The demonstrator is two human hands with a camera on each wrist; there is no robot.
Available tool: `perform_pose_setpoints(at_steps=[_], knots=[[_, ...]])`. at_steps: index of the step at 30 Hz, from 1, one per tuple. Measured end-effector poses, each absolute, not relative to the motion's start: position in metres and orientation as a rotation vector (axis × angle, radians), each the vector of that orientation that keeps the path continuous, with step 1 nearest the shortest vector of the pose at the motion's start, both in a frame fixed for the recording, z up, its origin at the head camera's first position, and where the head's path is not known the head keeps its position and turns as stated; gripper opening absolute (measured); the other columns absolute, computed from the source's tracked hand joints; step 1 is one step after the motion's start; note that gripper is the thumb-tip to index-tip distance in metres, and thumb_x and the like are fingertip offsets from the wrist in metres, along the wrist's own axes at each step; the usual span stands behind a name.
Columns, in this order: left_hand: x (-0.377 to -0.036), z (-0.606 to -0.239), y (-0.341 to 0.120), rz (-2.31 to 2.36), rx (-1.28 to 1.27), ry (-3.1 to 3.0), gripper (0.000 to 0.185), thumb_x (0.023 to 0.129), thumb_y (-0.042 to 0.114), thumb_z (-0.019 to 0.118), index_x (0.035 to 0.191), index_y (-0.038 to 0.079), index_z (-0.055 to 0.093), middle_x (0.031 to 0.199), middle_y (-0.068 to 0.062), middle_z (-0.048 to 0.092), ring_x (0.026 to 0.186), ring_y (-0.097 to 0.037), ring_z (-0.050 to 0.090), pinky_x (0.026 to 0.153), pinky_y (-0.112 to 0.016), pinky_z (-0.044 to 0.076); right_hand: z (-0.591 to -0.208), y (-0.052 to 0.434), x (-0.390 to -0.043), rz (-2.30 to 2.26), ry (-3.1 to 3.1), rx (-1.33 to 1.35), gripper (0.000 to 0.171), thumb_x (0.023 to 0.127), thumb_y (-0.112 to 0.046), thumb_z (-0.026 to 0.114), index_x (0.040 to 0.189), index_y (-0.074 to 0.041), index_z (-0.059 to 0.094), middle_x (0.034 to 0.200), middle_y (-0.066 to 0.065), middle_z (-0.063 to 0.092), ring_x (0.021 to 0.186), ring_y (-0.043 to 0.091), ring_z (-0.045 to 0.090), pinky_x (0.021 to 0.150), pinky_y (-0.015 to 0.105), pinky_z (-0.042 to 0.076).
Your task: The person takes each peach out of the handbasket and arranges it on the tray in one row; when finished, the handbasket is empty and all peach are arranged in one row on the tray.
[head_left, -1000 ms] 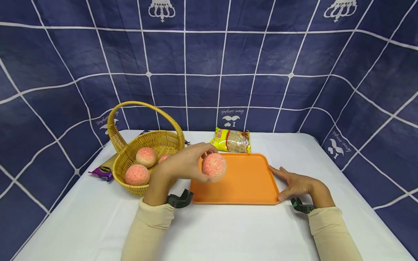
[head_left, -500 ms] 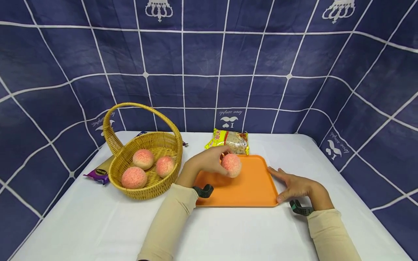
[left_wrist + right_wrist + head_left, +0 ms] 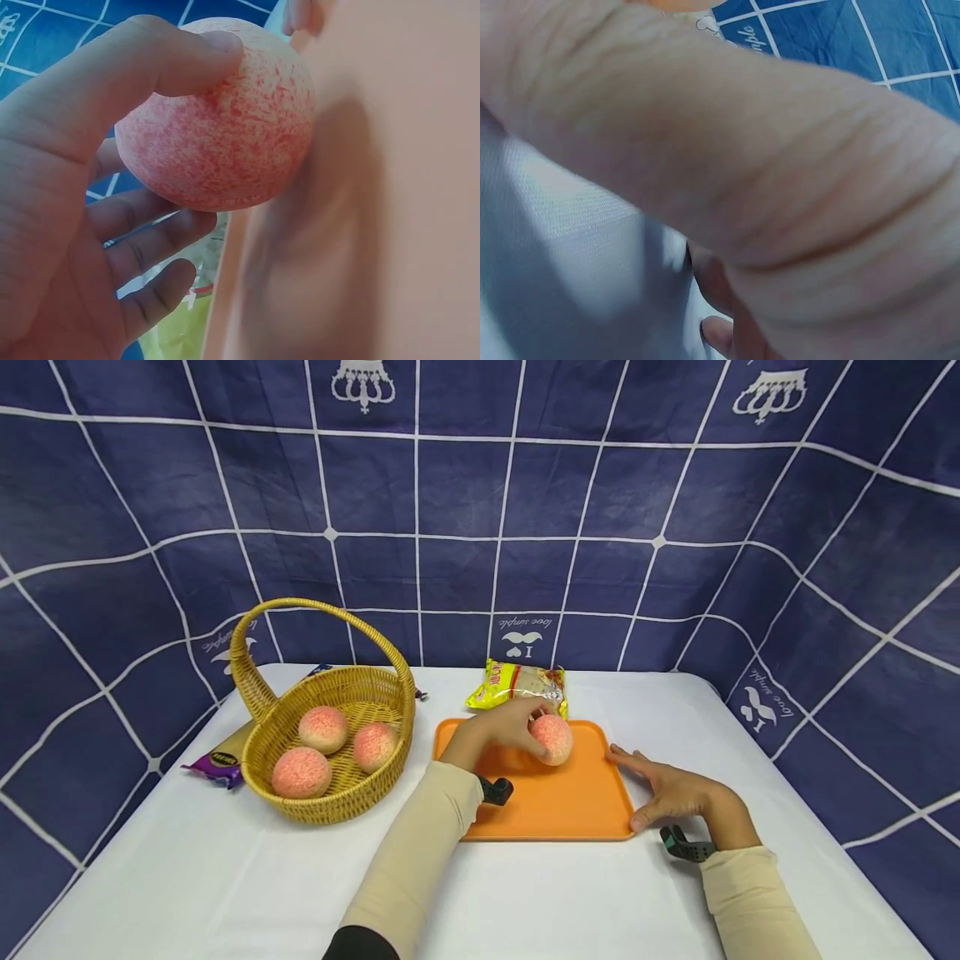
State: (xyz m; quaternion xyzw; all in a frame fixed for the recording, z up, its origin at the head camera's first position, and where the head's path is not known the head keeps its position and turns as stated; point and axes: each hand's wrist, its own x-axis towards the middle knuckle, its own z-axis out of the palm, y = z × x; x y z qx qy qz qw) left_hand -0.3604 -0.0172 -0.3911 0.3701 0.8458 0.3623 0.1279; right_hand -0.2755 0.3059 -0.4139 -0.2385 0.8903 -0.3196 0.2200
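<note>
Left hand [image 3: 504, 727] wraps thumb and fingers round a peach [image 3: 552, 739] at the far side of the tray [image 3: 555, 806], seemingly touching it, while the right hand [image 3: 670, 789] lies flat with straight fingers against the tray's right edge, likely steadying it; the peach is round, with no long axis or facing discernible.

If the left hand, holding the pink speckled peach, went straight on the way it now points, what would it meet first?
Probably the yellow snack packet lying just beyond the far rim of the orange plastic tray. The left hand with the pink speckled peach points away and slightly rightward; depth is unclear, so it might pass beside it.
</note>
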Motion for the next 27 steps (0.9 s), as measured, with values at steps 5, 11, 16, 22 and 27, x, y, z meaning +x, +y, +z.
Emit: perform_pose_setpoints(at_steps=[5,11,16,22,27], knots=[[-0.361,-0.396,-0.015,1.038,1.095,2.449,0.055,0.075,0.018,0.089,0.12,0.014,0.058,0.108,-0.001,0.06,0.1,-0.017,0.056,0.088,-0.026,0.047,-0.414,0.305,-0.278,-0.887,2.459,-0.684,0.111,0.068,-0.043,0.093,0.158,-0.013,0.034,0.165,0.023,0.008,0.146,0.056,-0.003,0.105,0.079,0.001],[-0.361,-0.395,-0.009,0.994,1.079,2.474,0.056,0.074,0.02,0.09,0.12,0.015,0.058,0.109,0.001,0.061,0.1,-0.015,0.056,0.089,-0.025,0.046,-0.414,0.305,-0.277,-0.887,2.453,-0.657,0.111,0.068,-0.044,0.093,0.158,-0.013,0.034,0.165,0.024,0.008,0.146,0.056,-0.003,0.104,0.079,0.001],[-0.364,-0.393,0.004,0.938,1.064,2.507,0.059,0.074,0.024,0.089,0.124,0.015,0.058,0.112,0.002,0.061,0.101,-0.014,0.056,0.092,-0.024,0.046,-0.416,0.308,-0.276,-0.895,2.463,-0.663,0.113,0.069,-0.045,0.092,0.159,-0.013,0.032,0.165,0.024,0.01,0.146,0.056,-0.003,0.104,0.08,0.002],[-0.371,-0.397,0.018,0.866,1.065,2.54,0.06,0.076,0.029,0.087,0.126,0.016,0.057,0.114,0.003,0.061,0.101,-0.013,0.056,0.092,-0.023,0.045,-0.419,0.308,-0.277,-0.899,2.463,-0.678,0.112,0.07,-0.046,0.091,0.159,-0.013,0.031,0.165,0.023,0.011,0.146,0.055,-0.002,0.105,0.079,0.002],[-0.375,-0.399,0.028,0.873,1.036,2.566,0.059,0.078,0.032,0.085,0.127,0.017,0.057,0.112,0.005,0.062,0.099,-0.013,0.057,0.091,-0.024,0.046,-0.42,0.308,-0.276,-0.927,2.452,-0.658,0.111,0.07,-0.044,0.091,0.159,-0.012,0.032,0.165,0.025,0.008,0.147,0.054,-0.004,0.104,0.079,0.0]])
